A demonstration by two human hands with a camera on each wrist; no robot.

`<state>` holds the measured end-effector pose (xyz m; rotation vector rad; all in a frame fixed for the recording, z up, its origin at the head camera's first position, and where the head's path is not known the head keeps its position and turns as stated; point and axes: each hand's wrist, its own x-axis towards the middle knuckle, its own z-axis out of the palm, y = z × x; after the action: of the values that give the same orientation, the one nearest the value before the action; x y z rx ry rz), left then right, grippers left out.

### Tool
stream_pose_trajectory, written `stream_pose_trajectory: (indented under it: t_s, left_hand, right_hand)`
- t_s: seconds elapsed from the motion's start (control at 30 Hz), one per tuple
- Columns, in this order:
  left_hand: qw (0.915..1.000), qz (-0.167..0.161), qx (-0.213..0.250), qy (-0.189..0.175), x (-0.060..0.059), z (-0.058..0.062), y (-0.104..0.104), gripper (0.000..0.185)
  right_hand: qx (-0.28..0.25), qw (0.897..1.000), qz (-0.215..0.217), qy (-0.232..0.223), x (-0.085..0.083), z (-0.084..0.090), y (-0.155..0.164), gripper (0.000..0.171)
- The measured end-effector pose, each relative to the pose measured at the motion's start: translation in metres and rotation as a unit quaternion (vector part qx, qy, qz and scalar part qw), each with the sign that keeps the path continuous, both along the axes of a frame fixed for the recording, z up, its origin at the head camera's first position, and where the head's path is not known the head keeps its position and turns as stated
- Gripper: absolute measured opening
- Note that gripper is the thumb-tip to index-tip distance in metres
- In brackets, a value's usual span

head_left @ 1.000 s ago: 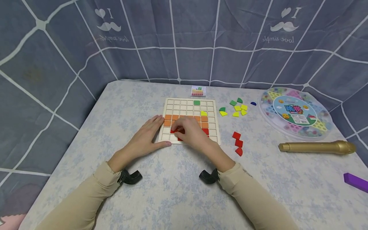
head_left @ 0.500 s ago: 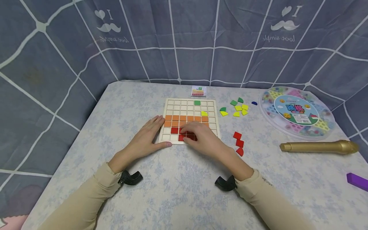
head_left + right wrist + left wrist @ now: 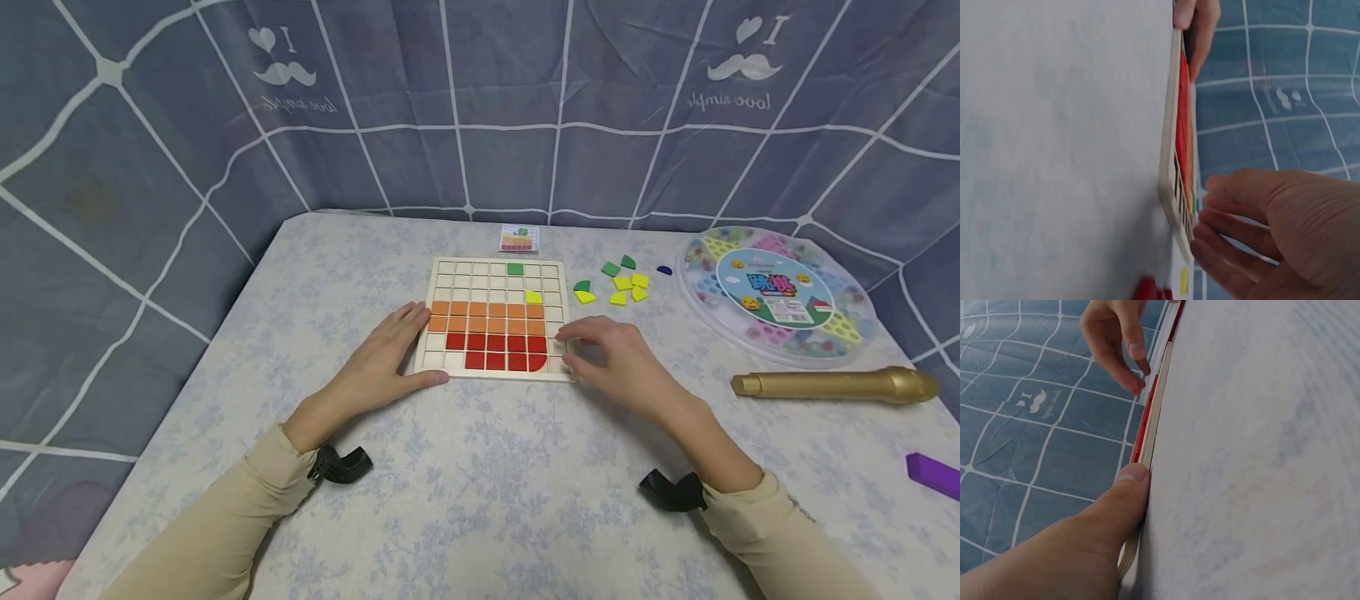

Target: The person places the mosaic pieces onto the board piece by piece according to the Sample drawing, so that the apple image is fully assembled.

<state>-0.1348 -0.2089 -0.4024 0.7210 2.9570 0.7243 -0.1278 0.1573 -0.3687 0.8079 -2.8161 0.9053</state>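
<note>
While your left hand (image 3: pixel 378 364) lies flat, steadying the stiff, light puzzle board (image 3: pixel 492 373), your right hand (image 3: pixel 618 360) hovers loosely curled, empty, at its opposite edge; pinch those small, slippery tiles (image 3: pixel 495 351) by their sides.

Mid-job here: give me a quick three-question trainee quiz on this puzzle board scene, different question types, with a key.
1. True or false: the left hand rests against the grid board.
2. Which colour fills the board's two lowest filled rows? A) red B) green C) blue
3. Fill in: the gold microphone lies to the ___ of the board.

Key: 1 true; 2 A, the red tiles; 3 right. The right hand holds nothing.
</note>
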Motion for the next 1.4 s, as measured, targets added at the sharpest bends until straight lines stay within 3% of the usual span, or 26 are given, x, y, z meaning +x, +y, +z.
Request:
stream_pose_trajectory:
  t_s: [0.3,0.57,0.9,1.4]
  left_hand:
    - [1.0000,0.005,-0.003,-0.003,0.001,-0.001,-0.001,0.107]
    - [1.0000,0.007,-0.005,-0.001,0.002,-0.002,-0.003,0.106]
    - [1.0000,0.005,-0.006,-0.003,0.001,0.000,-0.004,0.106]
    - [1.0000,0.003,-0.004,-0.002,0.000,-0.002,0.000,0.106]
  right_hand:
    - [0.058,0.992,-0.093,-0.061,0.003,0.007,0.033,0.033]
    - [0.042,0.986,-0.136,-0.091,0.002,0.004,0.040,0.031]
    - [0.047,0.989,-0.125,-0.059,0.000,0.006,0.028,0.034]
    - [-0.007,1.000,-0.021,-0.020,-0.012,0.010,-0.042,0.028]
